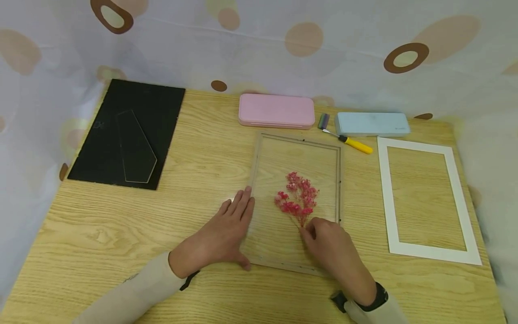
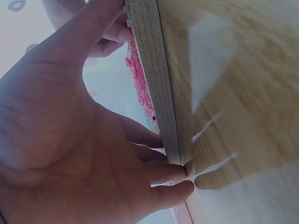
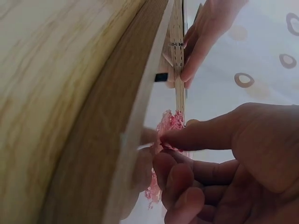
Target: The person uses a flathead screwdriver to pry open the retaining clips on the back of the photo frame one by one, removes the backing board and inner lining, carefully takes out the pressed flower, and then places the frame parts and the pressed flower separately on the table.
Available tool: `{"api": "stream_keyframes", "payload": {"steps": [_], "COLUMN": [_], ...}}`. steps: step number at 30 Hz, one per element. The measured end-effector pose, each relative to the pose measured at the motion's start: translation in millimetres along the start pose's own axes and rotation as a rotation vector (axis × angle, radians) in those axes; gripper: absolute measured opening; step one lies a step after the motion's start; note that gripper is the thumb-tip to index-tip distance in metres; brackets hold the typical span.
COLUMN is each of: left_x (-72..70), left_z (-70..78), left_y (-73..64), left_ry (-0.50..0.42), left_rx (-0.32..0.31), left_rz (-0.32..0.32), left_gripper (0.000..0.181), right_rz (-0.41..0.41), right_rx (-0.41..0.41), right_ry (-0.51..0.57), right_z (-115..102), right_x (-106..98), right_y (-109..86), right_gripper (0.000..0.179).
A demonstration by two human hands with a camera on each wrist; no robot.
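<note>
A wooden picture frame [image 1: 340,198] lies on the table, with a clear pane inside that mirrors my right fingers in the right wrist view. My left hand [image 1: 226,234] rests at the frame's left edge, fingers extended and thumb spread toward the lower corner. In the left wrist view its fingertips [image 2: 175,191] touch the frame's side [image 2: 156,70]. Over the lower middle of the pane, my right hand [image 1: 332,245] pinches the thin stems of a small bunch of pink dried flowers [image 1: 299,198] between thumb and fingers. The blossoms point away from me.
A black backing board [image 1: 101,135] with a stand flap lies far left. Behind the frame are a pink case [image 1: 276,110], a small dark block [image 1: 323,121], a yellow-handled screwdriver [image 1: 358,145] and a light blue case [image 1: 372,123]. A white mat border [image 1: 435,253] lies right.
</note>
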State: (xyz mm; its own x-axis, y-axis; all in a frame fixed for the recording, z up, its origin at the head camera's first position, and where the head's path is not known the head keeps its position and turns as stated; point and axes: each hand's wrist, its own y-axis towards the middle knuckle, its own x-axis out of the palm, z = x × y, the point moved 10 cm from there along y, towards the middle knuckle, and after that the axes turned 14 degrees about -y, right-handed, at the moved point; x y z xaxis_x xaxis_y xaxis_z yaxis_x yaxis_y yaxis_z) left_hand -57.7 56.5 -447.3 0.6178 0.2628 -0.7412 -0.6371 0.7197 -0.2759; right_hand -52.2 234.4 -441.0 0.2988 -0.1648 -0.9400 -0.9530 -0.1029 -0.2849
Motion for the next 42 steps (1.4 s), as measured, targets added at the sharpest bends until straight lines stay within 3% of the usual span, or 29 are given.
{"api": "stream_keyframes", "payload": {"steps": [19, 27, 35, 42], "left_x": [0.2, 0.4, 0.9, 1.1], "left_z": [1.5, 0.9, 0.6, 0.0], "left_y": [1.1, 0.9, 0.6, 0.1], "left_ry": [0.032, 0.014, 0.032, 0.026], "left_rx": [-0.006, -0.004, 0.001, 0.009], "left_rz": [0.002, 0.006, 0.007, 0.012], "left_gripper": [0.143, 0.144, 0.146, 0.146], "right_rz": [0.103, 0.217, 0.274, 0.429], "right_rx": [-0.032, -0.049, -0.013, -0.054], "right_ry": [-0.006, 0.029, 0.084, 0.107], "right_z": [0.5, 0.5, 11.4, 17.3], "right_x": [-7.3, -23.6, -45.1, -65.6], "right_y": [-3.6, -8.9, -12.4, -19.1], "right_gripper": [0.013, 0.009, 0.006, 0.005]}}
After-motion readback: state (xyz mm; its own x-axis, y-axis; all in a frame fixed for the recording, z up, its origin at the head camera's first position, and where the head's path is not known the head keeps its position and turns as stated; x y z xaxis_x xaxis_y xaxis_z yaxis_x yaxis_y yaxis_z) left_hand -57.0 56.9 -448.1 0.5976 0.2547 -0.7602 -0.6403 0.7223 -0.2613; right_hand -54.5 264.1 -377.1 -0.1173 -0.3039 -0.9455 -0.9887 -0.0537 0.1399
